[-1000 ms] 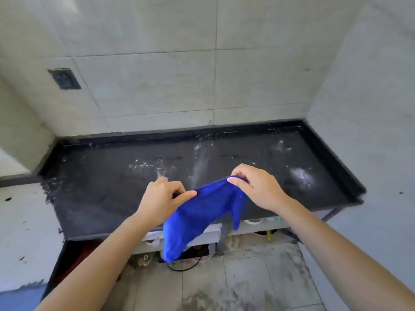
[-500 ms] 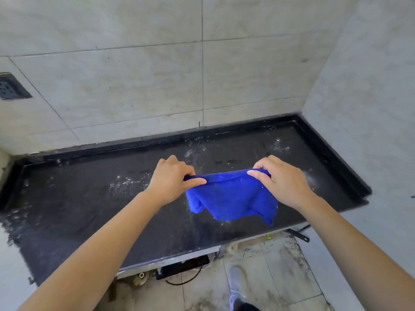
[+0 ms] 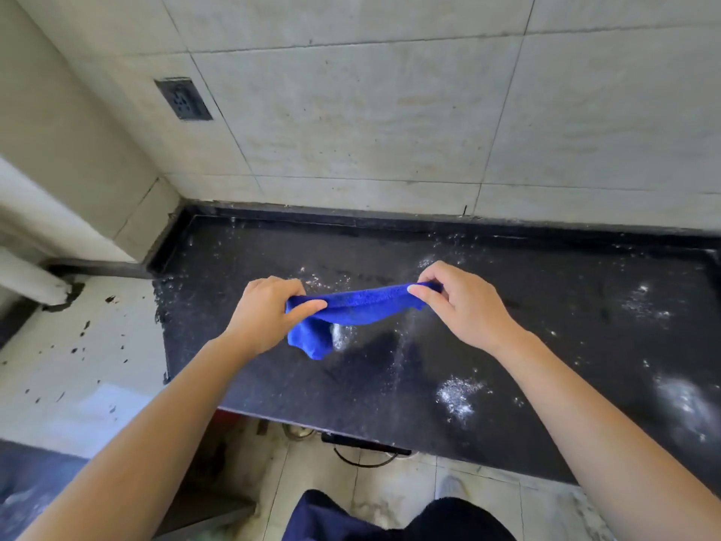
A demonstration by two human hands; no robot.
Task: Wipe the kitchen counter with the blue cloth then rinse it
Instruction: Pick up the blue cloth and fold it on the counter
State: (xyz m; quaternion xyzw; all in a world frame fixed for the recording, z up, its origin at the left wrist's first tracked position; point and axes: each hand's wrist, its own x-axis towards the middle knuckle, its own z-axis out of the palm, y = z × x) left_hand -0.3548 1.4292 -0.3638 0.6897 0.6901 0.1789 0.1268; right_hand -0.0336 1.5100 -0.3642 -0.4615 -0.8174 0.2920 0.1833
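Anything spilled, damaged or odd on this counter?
Yes: white powdery residue is scattered over the black counter, thickest near its front edge. Also, dark flecks dot the pale surface to its left. The blue cloth is pinched taut between the left hand and right hand.

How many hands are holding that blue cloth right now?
2. The left hand pinches the blue cloth at its left end, where a fold hangs down; the right hand pinches its right end. Both are above the black counter.
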